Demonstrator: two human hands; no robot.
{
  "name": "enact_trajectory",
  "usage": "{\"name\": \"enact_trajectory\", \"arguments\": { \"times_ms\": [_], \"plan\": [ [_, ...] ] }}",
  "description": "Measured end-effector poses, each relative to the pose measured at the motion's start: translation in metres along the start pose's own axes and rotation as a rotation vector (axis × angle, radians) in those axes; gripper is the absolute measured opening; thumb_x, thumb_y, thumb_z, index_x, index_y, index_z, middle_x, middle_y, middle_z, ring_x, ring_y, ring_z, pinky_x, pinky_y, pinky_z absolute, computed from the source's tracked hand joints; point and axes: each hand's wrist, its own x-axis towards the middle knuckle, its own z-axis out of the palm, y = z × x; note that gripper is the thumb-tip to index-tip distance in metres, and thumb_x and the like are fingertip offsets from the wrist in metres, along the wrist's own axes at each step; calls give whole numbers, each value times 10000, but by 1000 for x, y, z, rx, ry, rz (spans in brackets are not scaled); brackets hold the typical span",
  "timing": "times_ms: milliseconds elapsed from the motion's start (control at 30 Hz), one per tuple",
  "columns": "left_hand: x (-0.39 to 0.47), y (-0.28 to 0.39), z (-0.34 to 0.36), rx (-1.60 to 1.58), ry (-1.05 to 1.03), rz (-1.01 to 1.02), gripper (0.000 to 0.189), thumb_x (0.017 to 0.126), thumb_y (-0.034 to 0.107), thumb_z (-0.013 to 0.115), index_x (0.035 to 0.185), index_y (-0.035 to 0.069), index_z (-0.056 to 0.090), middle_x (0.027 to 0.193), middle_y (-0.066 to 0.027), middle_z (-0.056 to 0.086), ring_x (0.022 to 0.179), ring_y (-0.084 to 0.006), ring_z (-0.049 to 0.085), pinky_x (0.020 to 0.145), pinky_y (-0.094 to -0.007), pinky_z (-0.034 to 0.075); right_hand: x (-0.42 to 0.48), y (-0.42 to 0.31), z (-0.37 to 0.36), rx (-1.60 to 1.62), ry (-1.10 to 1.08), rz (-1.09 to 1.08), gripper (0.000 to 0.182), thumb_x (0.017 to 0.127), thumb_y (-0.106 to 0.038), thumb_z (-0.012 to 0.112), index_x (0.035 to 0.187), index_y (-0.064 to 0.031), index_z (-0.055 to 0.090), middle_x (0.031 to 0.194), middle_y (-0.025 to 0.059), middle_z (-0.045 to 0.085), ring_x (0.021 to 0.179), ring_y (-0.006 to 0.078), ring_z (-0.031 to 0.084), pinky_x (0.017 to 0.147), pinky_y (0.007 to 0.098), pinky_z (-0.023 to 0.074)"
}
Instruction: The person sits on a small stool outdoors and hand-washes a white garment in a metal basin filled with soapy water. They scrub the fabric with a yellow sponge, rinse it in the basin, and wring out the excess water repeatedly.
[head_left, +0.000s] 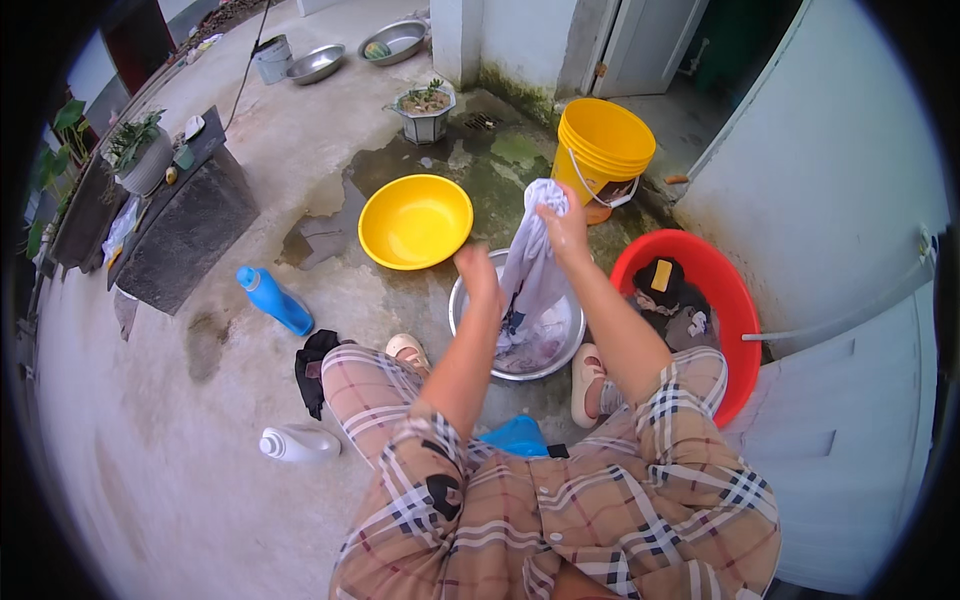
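My right hand grips the bunched top of a wet white cloth garment and holds it up. The garment hangs into a round metal basin with sudsy water, between my feet. A dark patch shows near the garment's lower end. My left hand is at the basin's left rim, beside the garment and close to the yellow plastic basin; it is blurred, and its fingers and whether it touches the cloth are unclear.
A red tub at right holds dark clothes and a yellow soap bar. A yellow bucket stands beyond. At left are a blue bottle, a white bottle and black cloth. A potted plant stands ahead on the wet concrete.
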Motion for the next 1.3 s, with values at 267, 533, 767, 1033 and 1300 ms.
{"name": "enact_trajectory", "arguments": {
  "times_ms": [267,533,767,1033,1300],
  "plan": [
    [-20,-176,-86,-830,-671,-337,486,883,470,355,1185,110,478,1129,-119,539,1032,-269,530,885,-407,432,-176,-12,29,-223,-229,-140,429,712,-6,577,1130,-66,508,1048,155,526,1017,289,517,886,351,399],
    [-31,-92,-49,-226,79,-422,231,877,83,380,1087,49,471,967,-108,561,836,-205,592,713,-345,502,-141,61,15,-518,-175,9,271,693,-37,560,963,-63,561,909,187,560,890,350,556,764,407,434],
    [-53,-148,-17,34,-62,-195,241,844,53,476,1082,20,485,896,-89,564,849,-158,546,739,-301,456,-92,97,-13,-626,17,271,252,726,-60,555,976,-42,527,817,165,586,795,289,578,714,365,447],
    [-61,-140,-17,228,22,8,215,834,103,531,1012,-12,495,875,-119,579,780,-210,561,685,-343,457,-94,117,-18,-500,119,451,192,755,-14,557,936,5,496,831,145,568,769,250,556,714,348,438],
    [-48,-111,-27,18,50,-292,302,837,124,513,1102,-17,475,974,-161,560,935,-221,531,838,-324,411,-112,153,-21,-535,65,235,181,805,-99,572,947,-13,503,817,144,574,767,245,566,682,358,445]
  ]
}}
